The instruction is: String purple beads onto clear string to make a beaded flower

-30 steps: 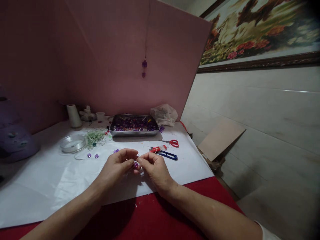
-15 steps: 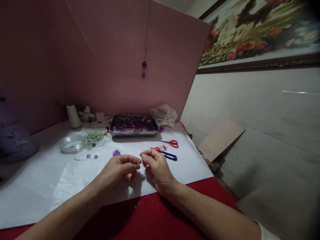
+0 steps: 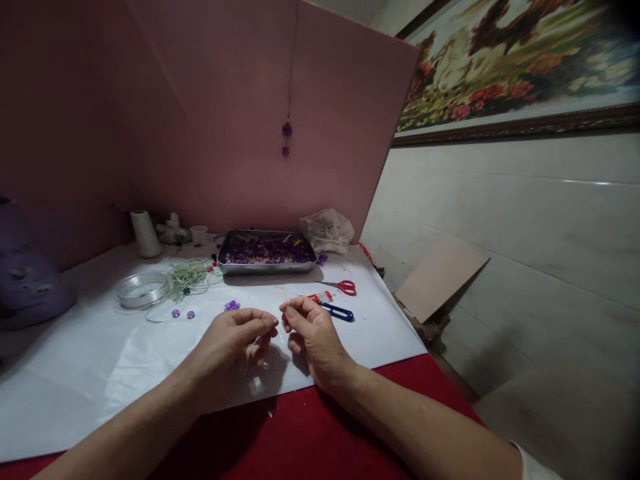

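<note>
My left hand point(image 3: 245, 337) is closed in a pinch, thumb against forefinger, over the white paper. A thin clear thread point(image 3: 247, 360) hangs in a loop under its fingers. Just to the right, my right hand point(image 3: 310, 333) pinches too, its fingertips a small gap from the left ones. A faint strand shows below that gap; what the right fingertips grip is too small to make out. Beyond the left hand lies a purple bead flower point(image 3: 232, 305). Two loose purple beads point(image 3: 183, 314) rest farther left.
A metal tray point(image 3: 267, 268) of purple beads stands at the back. Red scissors point(image 3: 346, 287) and a blue-handled tool point(image 3: 340, 312) lie right. Leftward are a spool of clear line point(image 3: 143, 290), green thread point(image 3: 187, 277) and a white cone point(image 3: 145, 235). A plastic bag point(image 3: 327, 230) sits behind.
The short white piece seen between the fingertips no longer shows. The left fingertips have tilted slightly upward, and a thread loop now shows beneath that hand. The right hand has barely moved.
</note>
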A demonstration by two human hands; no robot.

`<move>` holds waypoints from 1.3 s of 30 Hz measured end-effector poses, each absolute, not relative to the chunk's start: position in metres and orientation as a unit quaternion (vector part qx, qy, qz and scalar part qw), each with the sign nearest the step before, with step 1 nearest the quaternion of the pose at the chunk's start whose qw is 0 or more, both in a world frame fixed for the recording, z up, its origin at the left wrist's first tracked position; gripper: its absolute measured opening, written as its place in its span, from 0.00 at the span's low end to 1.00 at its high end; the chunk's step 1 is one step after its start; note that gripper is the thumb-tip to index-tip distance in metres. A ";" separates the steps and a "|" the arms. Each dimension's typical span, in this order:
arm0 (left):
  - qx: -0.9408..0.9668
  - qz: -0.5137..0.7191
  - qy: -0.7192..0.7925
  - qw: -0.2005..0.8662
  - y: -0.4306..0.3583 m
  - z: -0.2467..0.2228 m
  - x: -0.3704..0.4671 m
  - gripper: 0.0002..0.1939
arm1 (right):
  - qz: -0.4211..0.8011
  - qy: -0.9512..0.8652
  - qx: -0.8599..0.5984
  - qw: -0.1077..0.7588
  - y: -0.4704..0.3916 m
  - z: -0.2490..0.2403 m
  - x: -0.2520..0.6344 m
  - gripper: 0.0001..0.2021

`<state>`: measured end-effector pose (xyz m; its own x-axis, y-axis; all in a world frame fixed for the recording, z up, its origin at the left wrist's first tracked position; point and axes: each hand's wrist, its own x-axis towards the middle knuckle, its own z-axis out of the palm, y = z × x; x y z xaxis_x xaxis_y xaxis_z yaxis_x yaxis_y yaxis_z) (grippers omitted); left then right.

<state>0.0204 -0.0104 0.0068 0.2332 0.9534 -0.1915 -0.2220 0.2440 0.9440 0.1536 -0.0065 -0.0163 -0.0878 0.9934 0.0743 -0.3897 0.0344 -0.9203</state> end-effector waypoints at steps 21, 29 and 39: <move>0.583 0.431 0.498 0.476 -0.010 0.003 0.019 0.05 | 0.508 -0.497 -0.447 0.543 -0.010 -0.017 0.152 0.06; 0.654 0.413 0.515 0.368 -0.011 -0.001 0.018 0.06 | 0.526 -0.484 -0.450 0.536 -0.009 -0.019 0.152 0.05; 0.571 0.429 0.491 0.498 -0.009 0.001 0.019 0.05 | 0.573 -0.456 -0.421 0.535 -0.013 -0.012 0.149 0.04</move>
<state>0.0186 -0.0090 0.0010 0.1484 0.9889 0.0006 0.1335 -0.0207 0.9908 0.1494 -0.0126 -0.0124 -0.0722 0.9974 0.0060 -0.2282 -0.0106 -0.9736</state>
